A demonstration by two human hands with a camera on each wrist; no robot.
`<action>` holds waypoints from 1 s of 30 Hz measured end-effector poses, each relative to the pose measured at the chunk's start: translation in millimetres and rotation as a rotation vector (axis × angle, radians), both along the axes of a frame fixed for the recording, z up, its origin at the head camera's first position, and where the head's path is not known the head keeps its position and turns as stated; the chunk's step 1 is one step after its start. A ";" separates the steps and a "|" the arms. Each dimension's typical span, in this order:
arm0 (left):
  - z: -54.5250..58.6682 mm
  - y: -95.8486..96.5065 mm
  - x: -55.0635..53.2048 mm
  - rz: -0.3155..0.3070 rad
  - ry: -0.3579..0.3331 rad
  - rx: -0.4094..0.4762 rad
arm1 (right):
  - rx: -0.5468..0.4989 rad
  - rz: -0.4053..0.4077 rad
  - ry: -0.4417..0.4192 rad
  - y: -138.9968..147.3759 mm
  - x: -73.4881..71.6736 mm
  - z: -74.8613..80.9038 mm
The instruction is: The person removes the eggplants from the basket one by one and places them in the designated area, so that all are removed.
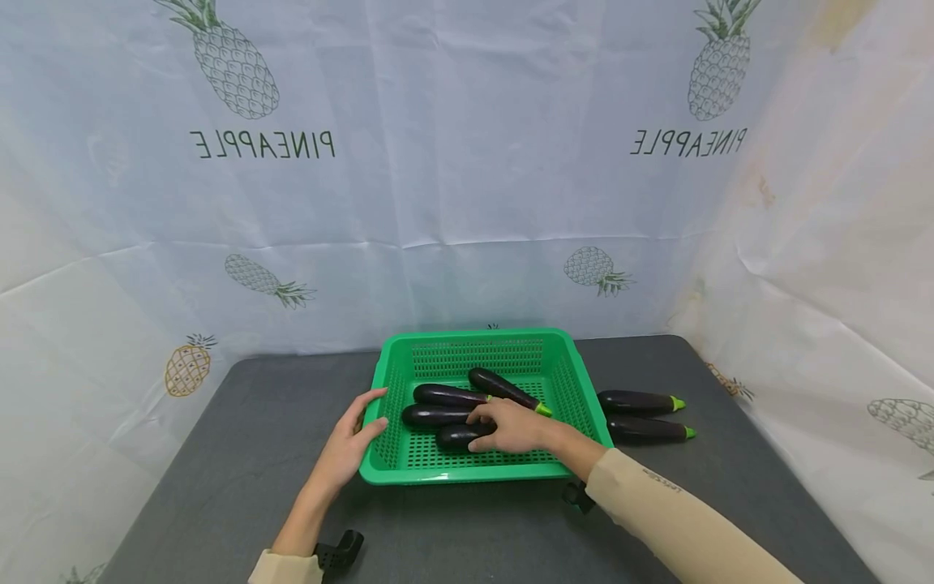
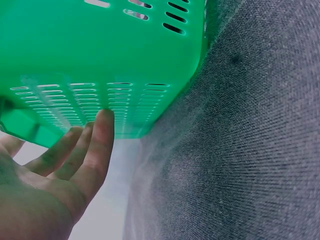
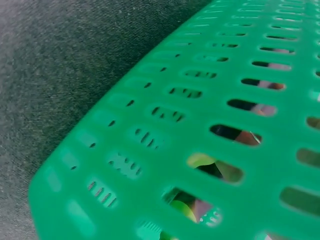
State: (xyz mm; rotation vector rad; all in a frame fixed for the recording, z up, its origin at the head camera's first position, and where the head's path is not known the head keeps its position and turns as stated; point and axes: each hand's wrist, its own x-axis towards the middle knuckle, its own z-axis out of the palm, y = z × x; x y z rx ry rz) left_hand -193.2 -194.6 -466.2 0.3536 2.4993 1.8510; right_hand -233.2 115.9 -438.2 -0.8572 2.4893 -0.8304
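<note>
In the head view, my right hand [image 1: 511,426] reaches into a green plastic basket [image 1: 477,476], fingers and thumb around the front eggplant [image 1: 456,438]. Its stem end is hidden under the hand. Beside it lie a second eggplant [image 1: 430,417], another behind that [image 1: 445,395], and one set diagonally near the back [image 1: 503,384]. My left hand [image 1: 343,446] holds the basket's left rim, its thumb over the edge. The left wrist view shows the left-hand fingers [image 2: 97,145] against the slotted outer wall. Through the slots in the right wrist view, a green eggplant stem [image 3: 202,160] shows.
Two more eggplants, one farther back [image 1: 635,401] and one nearer [image 1: 645,430], lie on the dark grey table [image 1: 277,414] right of the basket. A pale pineapple-print cloth [image 1: 474,186] hangs behind the table and along its sides.
</note>
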 end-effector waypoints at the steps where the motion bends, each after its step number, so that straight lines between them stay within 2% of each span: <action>1: 0.0 -0.1 0.0 0.000 0.002 0.000 | 0.002 0.006 0.005 0.0 -0.2 -0.9; 10: 0.0 -0.2 0.3 0.003 0.011 -0.004 | 0.017 -0.017 0.033 -2.2 -1.0 -4.8; 16: 0.8 0.7 0.0 0.005 0.002 -0.004 | -0.048 -0.014 0.029 -0.3 -0.8 -3.7; 22: 1.7 0.8 0.4 0.003 0.000 -0.006 | -0.102 0.000 0.045 2.4 1.5 1.3; 30: 1.6 0.8 0.9 0.013 -0.004 -0.011 | -0.128 -0.021 0.069 7.9 7.8 12.3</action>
